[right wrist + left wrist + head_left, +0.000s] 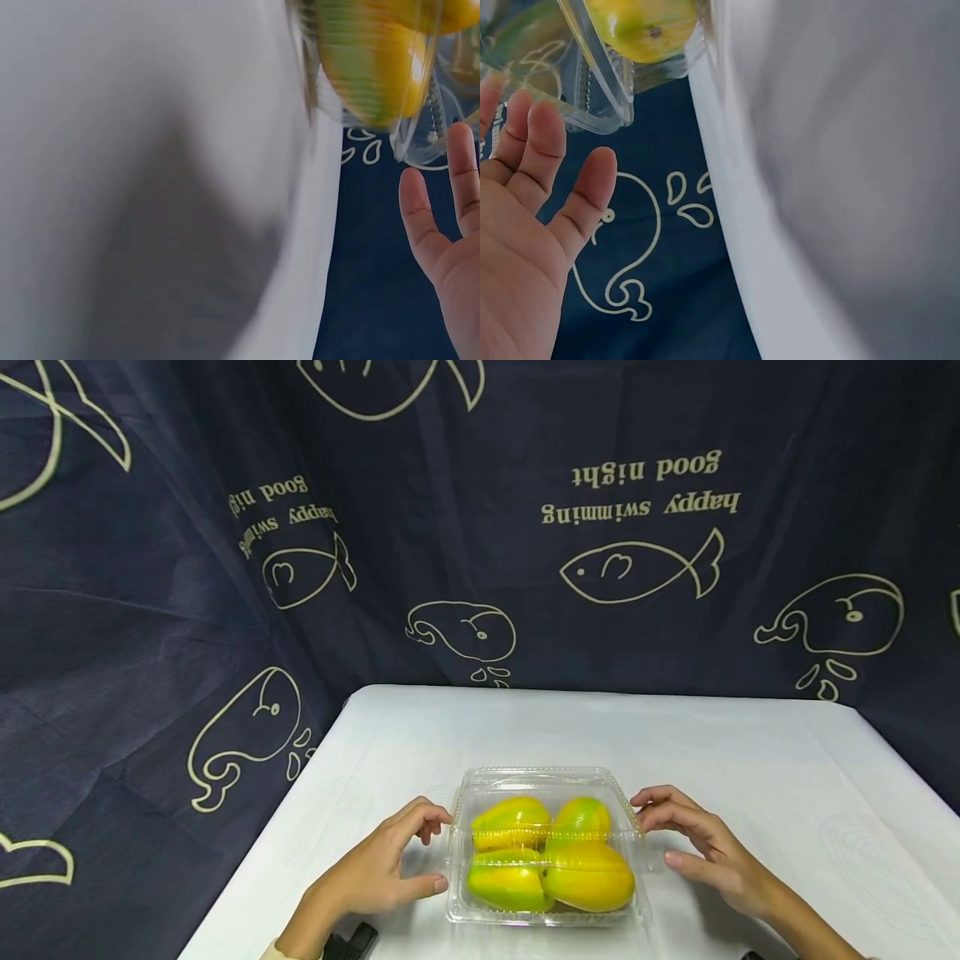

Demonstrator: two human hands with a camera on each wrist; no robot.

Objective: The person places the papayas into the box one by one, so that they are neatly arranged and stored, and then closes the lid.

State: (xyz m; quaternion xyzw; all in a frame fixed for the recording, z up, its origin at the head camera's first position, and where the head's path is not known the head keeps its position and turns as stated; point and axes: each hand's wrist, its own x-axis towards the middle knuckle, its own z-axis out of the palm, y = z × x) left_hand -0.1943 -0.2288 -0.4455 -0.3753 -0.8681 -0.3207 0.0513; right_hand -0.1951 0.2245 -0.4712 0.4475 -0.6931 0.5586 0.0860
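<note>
A clear plastic clamshell box (551, 920) stands on the table, holding several yellow-green mangoes (588, 877). Its lid lies over the fruit; whether it is fastened I cannot tell. At the box's left side is my left hand (390, 860), fingertips at the wall and thumb a little apart from it. My right hand (712, 852) is at the opposite side, fingers reaching to the box's edge and thumb away from it. In the left wrist view, the fingers (546, 139) are only slightly bent beside a box corner. The right wrist view shows the thumb and a finger (463, 169) extended near the box.
A white cloth covers the table (420, 727). Dark blue curtains (480, 527) printed with fish and whales hang behind and to the left. Black straps (351, 941) show at the wrists near the lower edge.
</note>
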